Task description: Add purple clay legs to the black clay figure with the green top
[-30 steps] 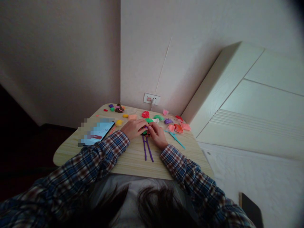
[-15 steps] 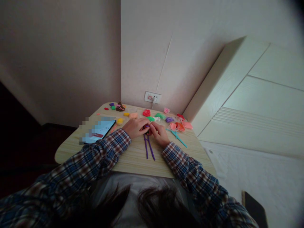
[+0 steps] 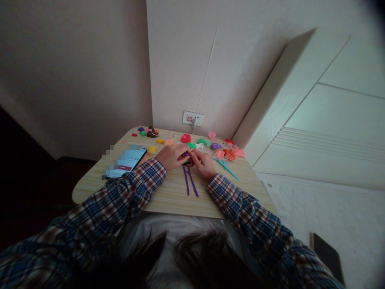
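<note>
Near the middle of the wooden table, my left hand (image 3: 173, 156) and my right hand (image 3: 203, 162) meet with fingertips pinched around a small bit of purple clay (image 3: 187, 154). Under the fingers sits a small dark and red piece (image 3: 189, 163), mostly covered, so its shape cannot be made out. Two thin purple clay strips (image 3: 192, 184) run from it toward me, lying on the tabletop with a short crosspiece near their upper ends. Just beyond my fingertips lies a lump of green clay (image 3: 191, 145).
A phone (image 3: 128, 162) lies left of my left forearm on the table (image 3: 99, 188). Yellow clay (image 3: 152, 150), red clay (image 3: 185, 138), purple clay (image 3: 215, 146) and orange packets (image 3: 229, 154) line the back. Turquoise tools (image 3: 227, 168) lie to the right. A wall socket (image 3: 193, 118) is behind.
The view has shifted slightly. Both hands stay together over the same spot, fingers still pinched, with only small finger movement. The purple strips remain in place on the table.
</note>
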`<control>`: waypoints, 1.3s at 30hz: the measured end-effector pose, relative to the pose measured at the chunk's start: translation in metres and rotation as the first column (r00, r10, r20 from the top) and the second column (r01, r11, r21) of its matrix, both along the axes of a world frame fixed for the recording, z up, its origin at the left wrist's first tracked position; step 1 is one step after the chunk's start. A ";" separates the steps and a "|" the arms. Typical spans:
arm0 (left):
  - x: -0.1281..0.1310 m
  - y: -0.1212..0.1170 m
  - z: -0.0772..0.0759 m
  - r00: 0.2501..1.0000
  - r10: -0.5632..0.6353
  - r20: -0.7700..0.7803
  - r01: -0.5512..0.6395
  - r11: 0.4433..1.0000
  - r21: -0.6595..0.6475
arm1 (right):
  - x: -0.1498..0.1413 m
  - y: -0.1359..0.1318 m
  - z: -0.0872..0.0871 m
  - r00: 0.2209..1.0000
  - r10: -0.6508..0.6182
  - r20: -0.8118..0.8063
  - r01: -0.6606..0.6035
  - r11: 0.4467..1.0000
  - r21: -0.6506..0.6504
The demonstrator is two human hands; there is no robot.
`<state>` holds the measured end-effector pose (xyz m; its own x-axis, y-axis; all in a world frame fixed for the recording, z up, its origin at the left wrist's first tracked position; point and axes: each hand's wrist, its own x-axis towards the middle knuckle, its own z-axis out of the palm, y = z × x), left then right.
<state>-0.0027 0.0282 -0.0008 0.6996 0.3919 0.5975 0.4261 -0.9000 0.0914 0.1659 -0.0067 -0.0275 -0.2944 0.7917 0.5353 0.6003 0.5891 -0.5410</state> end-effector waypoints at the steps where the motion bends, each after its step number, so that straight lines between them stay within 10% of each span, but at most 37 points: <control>1: 0.000 0.000 0.000 1.000 0.001 -0.002 -0.001 1.000 -0.003 | 0.000 0.000 0.000 1.000 -0.006 0.011 0.006 1.000 0.009; 39: -0.002 0.003 -0.002 0.996 0.025 -0.081 -0.029 0.999 -0.044 | 0.000 -0.001 -0.001 0.999 -0.019 0.033 0.019 1.000 0.004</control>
